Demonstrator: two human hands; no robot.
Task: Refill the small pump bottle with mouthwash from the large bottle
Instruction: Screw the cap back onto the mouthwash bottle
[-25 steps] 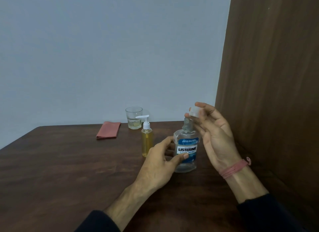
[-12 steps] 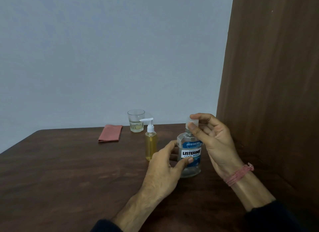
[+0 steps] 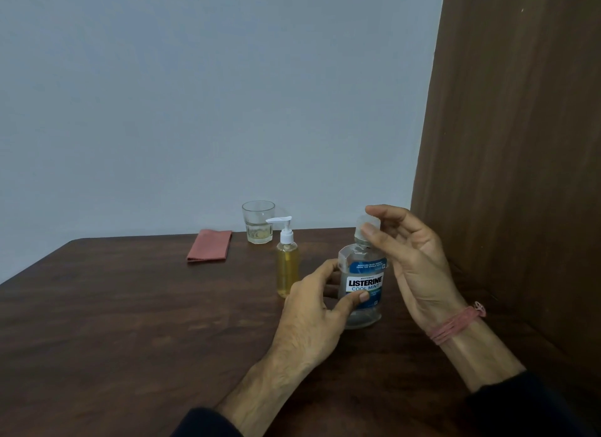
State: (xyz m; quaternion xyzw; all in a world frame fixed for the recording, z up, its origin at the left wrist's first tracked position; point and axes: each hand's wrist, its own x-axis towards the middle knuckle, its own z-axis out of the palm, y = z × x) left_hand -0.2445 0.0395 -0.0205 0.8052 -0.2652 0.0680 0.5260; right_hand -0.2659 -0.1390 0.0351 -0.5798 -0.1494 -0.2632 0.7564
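Two dark sleeves enter at the bottom of the frame, and both hands meet around the large bottle (image 3: 361,283), which stands upright on the dark wooden counter (image 3: 130,322) right of the frame's middle. The left hand (image 3: 317,309) wraps the bottle's body from the left, its thumb lying across the lower part of the blue and white label and its fingers curled round the far side. The right hand (image 3: 409,257), with a pink string band (image 3: 455,324) round the wrist, reaches over from the right; its thumb and forefinger pinch the clear cap (image 3: 368,223) at the top of the bottle's neck, while the other fingers hang loosely curled. The bottle looks nearly clear, with little liquid to be made out in it. Just left of the left hand's fingers stands the small pump bottle (image 3: 287,267), upright, holding yellow liquid, its white pump spout pointing left. Farther back, near the counter's far edge, sits a glass (image 3: 258,222) with a little pale liquid at the bottom, and left of it lies a folded pink cloth (image 3: 209,245). A pale wall fills the upper frame, and a brown wooden panel (image 3: 520,144) stands along the right.
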